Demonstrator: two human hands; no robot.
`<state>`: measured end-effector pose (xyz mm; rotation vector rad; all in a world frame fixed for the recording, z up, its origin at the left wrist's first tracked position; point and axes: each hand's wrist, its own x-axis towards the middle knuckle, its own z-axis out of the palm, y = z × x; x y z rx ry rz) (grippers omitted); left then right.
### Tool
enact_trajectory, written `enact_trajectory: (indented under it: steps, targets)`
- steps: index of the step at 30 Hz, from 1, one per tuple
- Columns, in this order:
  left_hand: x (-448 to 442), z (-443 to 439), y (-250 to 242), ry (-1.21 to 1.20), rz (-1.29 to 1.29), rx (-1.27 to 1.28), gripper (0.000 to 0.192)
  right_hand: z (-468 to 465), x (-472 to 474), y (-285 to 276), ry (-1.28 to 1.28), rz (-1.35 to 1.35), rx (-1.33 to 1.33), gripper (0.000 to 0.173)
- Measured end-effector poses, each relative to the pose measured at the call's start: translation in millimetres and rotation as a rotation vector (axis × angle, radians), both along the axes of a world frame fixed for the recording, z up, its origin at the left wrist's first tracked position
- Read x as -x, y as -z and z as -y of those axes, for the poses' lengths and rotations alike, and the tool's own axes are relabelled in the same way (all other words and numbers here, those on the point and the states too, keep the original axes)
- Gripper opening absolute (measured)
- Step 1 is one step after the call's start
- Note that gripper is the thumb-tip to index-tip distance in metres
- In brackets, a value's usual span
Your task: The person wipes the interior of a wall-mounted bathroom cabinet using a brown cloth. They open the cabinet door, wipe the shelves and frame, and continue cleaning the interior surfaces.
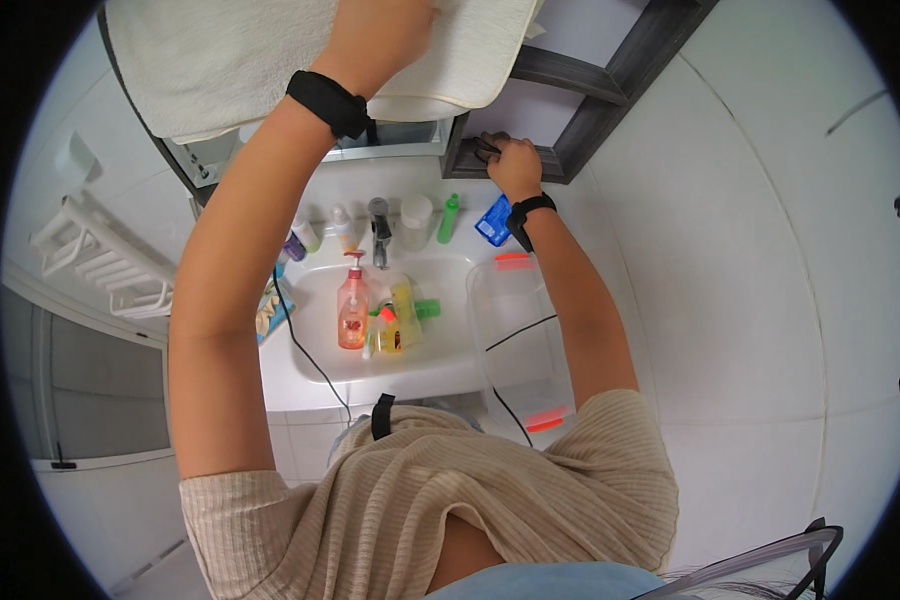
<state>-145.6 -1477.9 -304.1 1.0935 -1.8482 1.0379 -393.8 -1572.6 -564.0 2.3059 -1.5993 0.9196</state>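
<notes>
My left hand (390,37) is at the top edge of the view, over a cream towel (217,60) that drapes across the front of the mirror cabinet. Its fingers are mostly hidden, so whether it grips the towel does not show. My right hand (515,163) reaches into the lowest compartment of a dark wood-look shelf (581,135). Between its fingertips is a thin black loop (486,148), against the shelf's bottom board. Just below that wrist, a blue packet (493,222) lies on the back ledge of the white washbasin (450,367).
Inside the basin are a pink pump bottle (353,307) and several yellow and green bottles. A clear plastic bin (517,322) with orange handles overlaps its right side. Along the ledge stand a faucet (379,232), a white-lidded jar (416,217) and a green bottle (448,219). A black cord (300,345) hangs at left.
</notes>
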Motion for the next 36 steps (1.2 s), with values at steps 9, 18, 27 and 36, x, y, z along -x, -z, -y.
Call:
enact_trajectory:
  steps: [9, 18, 27, 36]
  targets:
    - [0, 1, 1, 0.023, -0.013, 0.017, 0.081, -1, -31, -1, -0.144, -0.014, -0.025, 0.025]
    - [1, 2, 2, -0.03, 0.006, -0.006, 0.079, 0, -29, 1, -0.257, -0.044, -0.024, 0.027]
    - [2, 2, 3, -0.025, -0.005, -0.018, 0.079, -13, -23, 2, -0.277, -0.024, -0.06, 0.036]
    - [2, 4, 3, -0.06, 0.001, -0.018, 0.076, -21, -13, 10, -0.327, -0.026, -0.038, 0.041]
